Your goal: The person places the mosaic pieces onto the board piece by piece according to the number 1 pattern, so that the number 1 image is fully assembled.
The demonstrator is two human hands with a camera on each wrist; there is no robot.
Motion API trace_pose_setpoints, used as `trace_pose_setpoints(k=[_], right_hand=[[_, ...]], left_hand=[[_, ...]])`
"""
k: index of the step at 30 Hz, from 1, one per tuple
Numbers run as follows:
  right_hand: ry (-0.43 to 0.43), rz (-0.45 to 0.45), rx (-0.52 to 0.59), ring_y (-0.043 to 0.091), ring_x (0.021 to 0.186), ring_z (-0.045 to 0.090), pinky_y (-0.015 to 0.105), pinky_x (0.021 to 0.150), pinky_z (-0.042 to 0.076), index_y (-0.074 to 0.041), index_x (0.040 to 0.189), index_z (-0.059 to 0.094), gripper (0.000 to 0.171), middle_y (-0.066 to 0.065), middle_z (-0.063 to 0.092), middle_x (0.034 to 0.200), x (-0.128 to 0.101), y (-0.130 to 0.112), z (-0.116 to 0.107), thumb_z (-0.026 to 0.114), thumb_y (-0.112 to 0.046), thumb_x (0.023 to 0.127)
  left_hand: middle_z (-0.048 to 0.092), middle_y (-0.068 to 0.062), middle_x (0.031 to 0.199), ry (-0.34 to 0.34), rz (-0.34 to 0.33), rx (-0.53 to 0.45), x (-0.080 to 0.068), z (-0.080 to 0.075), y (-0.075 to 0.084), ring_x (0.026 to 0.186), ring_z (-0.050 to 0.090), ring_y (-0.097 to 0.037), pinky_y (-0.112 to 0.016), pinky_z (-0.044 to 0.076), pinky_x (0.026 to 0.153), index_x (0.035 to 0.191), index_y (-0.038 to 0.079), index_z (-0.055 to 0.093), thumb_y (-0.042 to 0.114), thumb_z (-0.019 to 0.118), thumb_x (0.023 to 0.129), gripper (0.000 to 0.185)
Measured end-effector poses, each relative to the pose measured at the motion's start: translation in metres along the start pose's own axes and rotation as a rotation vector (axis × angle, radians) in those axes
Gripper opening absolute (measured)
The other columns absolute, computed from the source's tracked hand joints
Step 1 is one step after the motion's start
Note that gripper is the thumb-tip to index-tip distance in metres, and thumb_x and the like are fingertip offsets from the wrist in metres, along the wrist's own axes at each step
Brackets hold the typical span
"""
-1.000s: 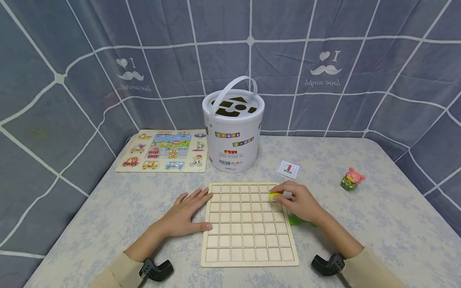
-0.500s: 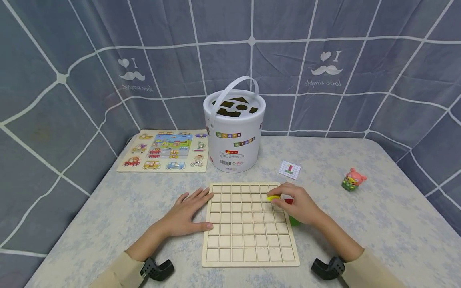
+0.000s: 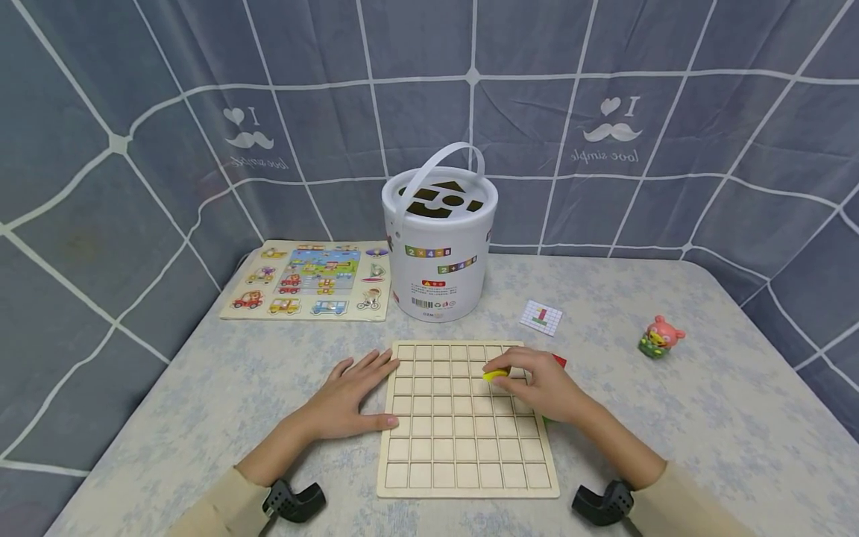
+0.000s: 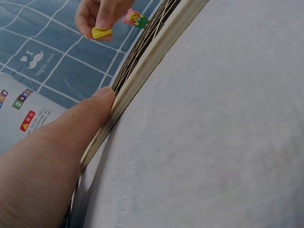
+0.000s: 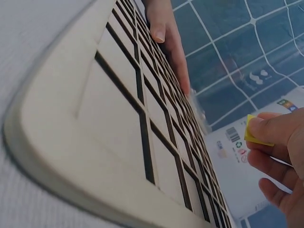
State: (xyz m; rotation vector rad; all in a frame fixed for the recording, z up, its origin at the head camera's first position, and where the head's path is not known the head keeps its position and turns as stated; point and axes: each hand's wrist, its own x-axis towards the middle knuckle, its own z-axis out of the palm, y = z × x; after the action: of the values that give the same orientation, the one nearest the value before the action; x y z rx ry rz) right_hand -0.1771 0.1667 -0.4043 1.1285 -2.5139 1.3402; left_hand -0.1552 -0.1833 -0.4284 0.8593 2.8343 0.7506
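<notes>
A pale wooden grid board (image 3: 463, 425) lies flat on the table in front of me. My left hand (image 3: 349, 399) lies flat with straight fingers against the board's left edge (image 4: 142, 71), the thumb (image 4: 76, 126) pressed to its rim. My right hand (image 3: 537, 384) hovers over the board's upper right squares and pinches a small yellow block (image 3: 495, 374) between thumb and fingertips; the block (image 5: 254, 130) also shows in both wrist views (image 4: 100, 33). A red piece (image 3: 558, 361) peeks out behind the right hand, and a green piece is mostly hidden beneath it.
A white bucket (image 3: 439, 246) with a shape-sorter lid and handle stands behind the board. A vehicle puzzle board (image 3: 309, 280) lies at the back left. A small card (image 3: 540, 317) and a pink toy figure (image 3: 659, 335) sit to the right. A blue curtain surrounds the table.
My right hand has slid left along the board's top rows with the yellow block. The left hand has stayed in place.
</notes>
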Motion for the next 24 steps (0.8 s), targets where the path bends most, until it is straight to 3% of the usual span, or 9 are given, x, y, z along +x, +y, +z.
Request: trace_pose_setpoints(k=[11, 24], right_hand=[[-0.027, -0.013, 0.031, 0.009, 0.088, 0.06, 0.033, 0.081, 0.05, -0.013, 0.104, 0.074, 0.016, -0.009, 0.068, 0.095, 0.012, -0.005, 0.01, 0.072, -0.01, 0.089], [-0.03, 0.0, 0.043, 0.013, 0.083, 0.058, 0.033, 0.077, 0.051, -0.009, 0.104, 0.073, 0.016, -0.001, 0.068, 0.091, 0.029, -0.007, 0.011, 0.073, -0.006, 0.088]], left_hand=[[0.023, -0.006, 0.16, 0.003, 0.001, -0.005, -0.001, 0.0, 0.0, 0.147, 0.016, -0.03, -0.061, 0.007, 0.112, 0.154, 0.015, 0.032, 0.062, 0.063, 0.085, 0.089], [0.022, -0.004, 0.16, 0.005, 0.015, 0.007, -0.002, 0.0, -0.001, 0.147, 0.016, -0.028, -0.061, 0.007, 0.112, 0.155, 0.016, 0.032, 0.063, 0.063, 0.085, 0.089]])
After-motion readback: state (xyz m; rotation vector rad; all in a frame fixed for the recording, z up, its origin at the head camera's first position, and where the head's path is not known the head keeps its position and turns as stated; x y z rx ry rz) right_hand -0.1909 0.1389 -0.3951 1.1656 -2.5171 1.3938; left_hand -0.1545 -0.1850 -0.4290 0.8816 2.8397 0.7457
